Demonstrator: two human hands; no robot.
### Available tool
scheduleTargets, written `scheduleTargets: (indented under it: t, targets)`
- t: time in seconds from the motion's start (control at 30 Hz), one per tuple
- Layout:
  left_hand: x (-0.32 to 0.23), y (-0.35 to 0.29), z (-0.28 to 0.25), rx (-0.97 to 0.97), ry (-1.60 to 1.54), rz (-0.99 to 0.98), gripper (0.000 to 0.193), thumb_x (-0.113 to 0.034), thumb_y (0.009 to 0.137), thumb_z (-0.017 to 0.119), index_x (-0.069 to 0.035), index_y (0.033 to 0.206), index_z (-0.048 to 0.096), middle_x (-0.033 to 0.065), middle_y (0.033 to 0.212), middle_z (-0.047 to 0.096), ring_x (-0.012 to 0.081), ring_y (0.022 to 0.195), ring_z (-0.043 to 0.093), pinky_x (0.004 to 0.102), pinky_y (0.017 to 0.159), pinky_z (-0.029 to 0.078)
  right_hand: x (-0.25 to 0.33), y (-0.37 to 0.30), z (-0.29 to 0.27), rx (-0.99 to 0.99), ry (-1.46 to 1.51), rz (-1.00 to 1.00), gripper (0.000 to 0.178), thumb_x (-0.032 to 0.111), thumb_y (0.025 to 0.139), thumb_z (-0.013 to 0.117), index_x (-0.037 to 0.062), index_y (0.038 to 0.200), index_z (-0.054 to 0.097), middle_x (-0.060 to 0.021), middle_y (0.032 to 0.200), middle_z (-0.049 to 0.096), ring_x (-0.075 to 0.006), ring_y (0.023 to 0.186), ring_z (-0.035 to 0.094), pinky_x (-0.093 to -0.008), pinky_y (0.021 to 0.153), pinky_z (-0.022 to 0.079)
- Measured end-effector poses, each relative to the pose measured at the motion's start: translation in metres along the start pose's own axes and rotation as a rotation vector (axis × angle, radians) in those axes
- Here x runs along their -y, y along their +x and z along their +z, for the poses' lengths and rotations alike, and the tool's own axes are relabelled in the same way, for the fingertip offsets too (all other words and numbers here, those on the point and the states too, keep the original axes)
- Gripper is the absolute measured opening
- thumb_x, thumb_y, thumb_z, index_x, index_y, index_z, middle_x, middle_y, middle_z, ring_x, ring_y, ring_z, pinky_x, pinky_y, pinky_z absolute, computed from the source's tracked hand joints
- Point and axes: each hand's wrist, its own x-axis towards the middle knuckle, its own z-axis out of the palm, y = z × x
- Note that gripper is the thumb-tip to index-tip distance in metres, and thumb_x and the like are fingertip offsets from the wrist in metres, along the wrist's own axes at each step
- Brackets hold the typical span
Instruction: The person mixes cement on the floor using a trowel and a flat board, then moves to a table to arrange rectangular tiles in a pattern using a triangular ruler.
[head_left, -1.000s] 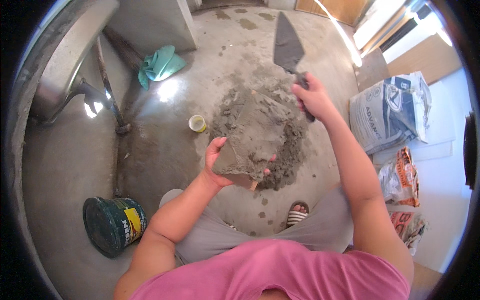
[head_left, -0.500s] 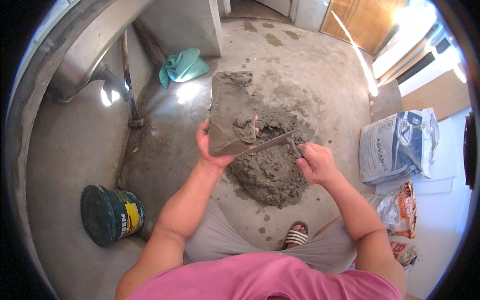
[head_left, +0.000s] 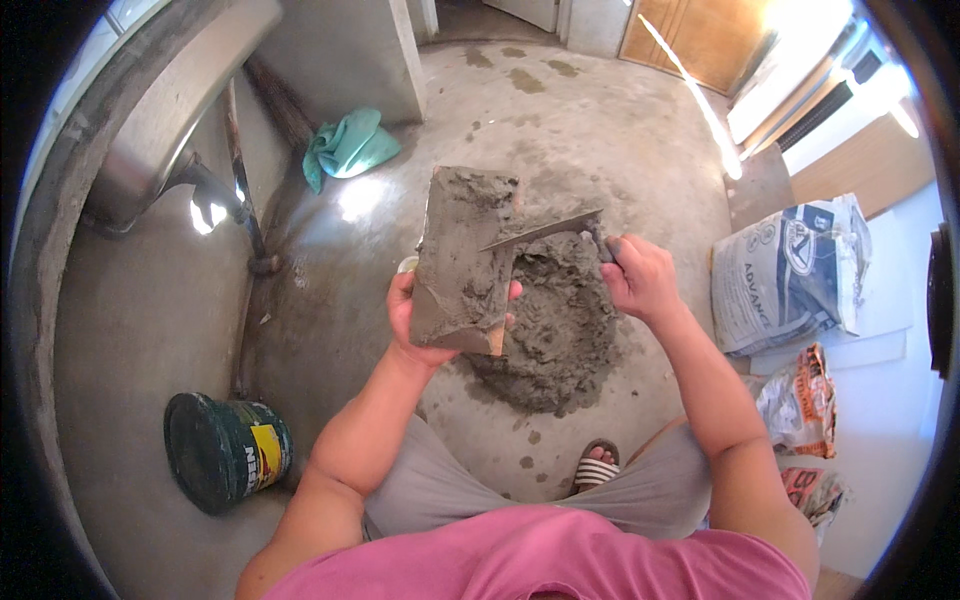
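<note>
My left hand [head_left: 408,325] is closed round the lower end of a flat rectangular tile [head_left: 462,270], thumb on one side and fingertips on the other. Grey wet mortar coats its upper face, and an orange-brown edge shows at the lower right corner. In my right hand [head_left: 640,278] is the handle of a trowel [head_left: 545,231]. Its blade points left, with the tip over the tile's right side. Whether the tip presses into the coat I cannot tell. Below both hands lies a heap of wet mortar [head_left: 560,350] on the concrete floor, partly hidden by the tile.
A dark green bucket [head_left: 215,450] stands at the left. Behind it are a long-handled hammer [head_left: 262,262] and a green cloth bundle [head_left: 352,145]. Bags line the right: a large grey-white sack [head_left: 785,275] and crumpled orange-white bags [head_left: 800,405]. My sandalled foot [head_left: 598,465] is near the heap.
The trowel has gone from the tile's lower end up to its right side, uncovering the lower right corner. The tile is held a little lower in view, which has itself shifted slightly.
</note>
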Motion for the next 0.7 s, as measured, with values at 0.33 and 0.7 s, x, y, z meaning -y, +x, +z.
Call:
scheduleTargets:
  t: [0.33, 0.7]
  targets:
    - [-0.008, -0.007, -0.002, 0.066, 0.120, -0.119, 0.090, -0.046, 0.083, 0.058, -0.010, 0.159, 0.025, 0.0202, 0.155, 0.038, 0.0615, 0.133, 0.039, 0.0697, 0.100, 0.044, -0.021, 0.009, -0.009, -0.136, -0.005, -0.180, 0.034, 0.036, 0.095, 0.060, 0.0020, 0.095, 0.061, -0.0121, 0.078, 0.055, -0.0324, 0.067, 0.055, -0.0416, 0.062, 0.045]
    - [-0.015, -0.012, 0.000, 0.024, 0.264, -0.187, 0.096, -0.049, 0.079, 0.063, -0.008, 0.157, 0.025, 0.0278, 0.151, 0.039, 0.0616, 0.127, 0.044, 0.0711, 0.092, 0.049, -0.033, 0.005, -0.010, 0.046, 0.264, -0.054, 0.034, 0.036, 0.095, 0.058, 0.0031, 0.087, 0.057, -0.0140, 0.072, 0.050, -0.0338, 0.065, 0.052, -0.0423, 0.060, 0.042]
